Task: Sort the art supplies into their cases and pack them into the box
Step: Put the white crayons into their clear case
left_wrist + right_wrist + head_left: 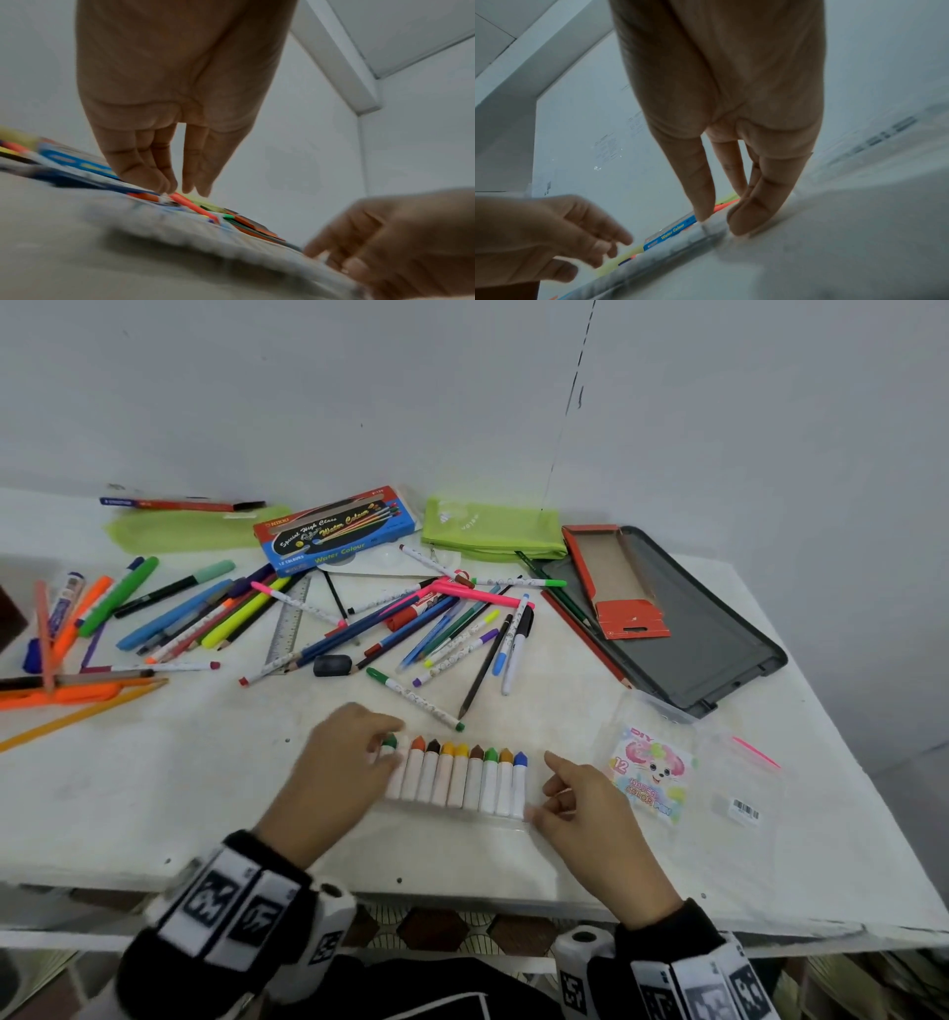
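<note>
A row of several white-bodied crayons (457, 778) with coloured tips lies in a clear plastic case (508, 829) near the table's front edge. My left hand (385, 752) hovers over the left end of the row, fingers relaxed beside the green-tipped crayon (389, 743); in the left wrist view the left hand (180, 190) hangs straight-fingered and holds nothing. At the right end, my right hand (539, 809) has its fingertips on the case's corner. The right wrist view shows the right hand (718, 225) with thumb and a finger pressing the clear edge (706, 229).
Loose pens and pencils (287, 613) cover the middle and left of the table. At the back lie a blue water colour box (336, 528) and a green pouch (493, 528). A grey box (693, 629) holds a red card sleeve (611, 577). A colour-pen packet (649, 773) lies at right.
</note>
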